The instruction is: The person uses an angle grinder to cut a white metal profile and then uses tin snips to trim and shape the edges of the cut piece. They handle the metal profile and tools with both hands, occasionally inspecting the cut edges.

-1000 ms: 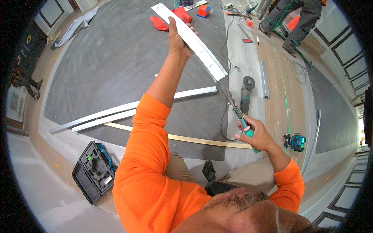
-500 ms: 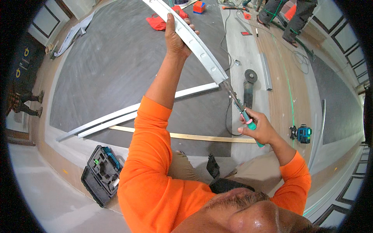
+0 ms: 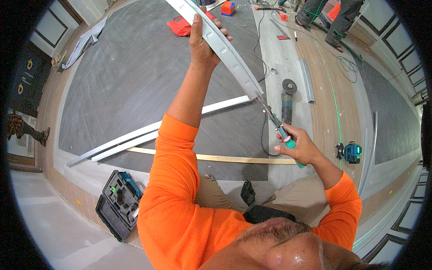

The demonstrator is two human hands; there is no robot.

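Observation:
My left hand [image 3: 204, 42] is wrapped round a silver metal channel [image 3: 229, 58], thumb along its face, holding it slanted with its near end to the right. In my right hand [image 3: 294, 145] are tin snips [image 3: 281, 130] with green and pink handles. The snips' jaws meet the near end of the channel; whether they bite into the metal is too small to tell. Two more metal channels [image 3: 130, 130] lie on the dark floor sheet below my left arm. A thin wooden strip [image 3: 238, 159] lies across the floor before my knees.
An angle grinder [image 3: 287, 101] lies just beyond my right hand. To the right stands a laser level [image 3: 352, 153] casting a green line. At the left is an open tool case [image 3: 119, 202]. A person's legs [image 3: 339, 22] stand far right, with cables [image 3: 348, 67] nearby.
The snips' jaws have shifted slightly up and left at the channel's end. My left hand keeps its grip with little movement. At far left, the other person's legs have shifted.

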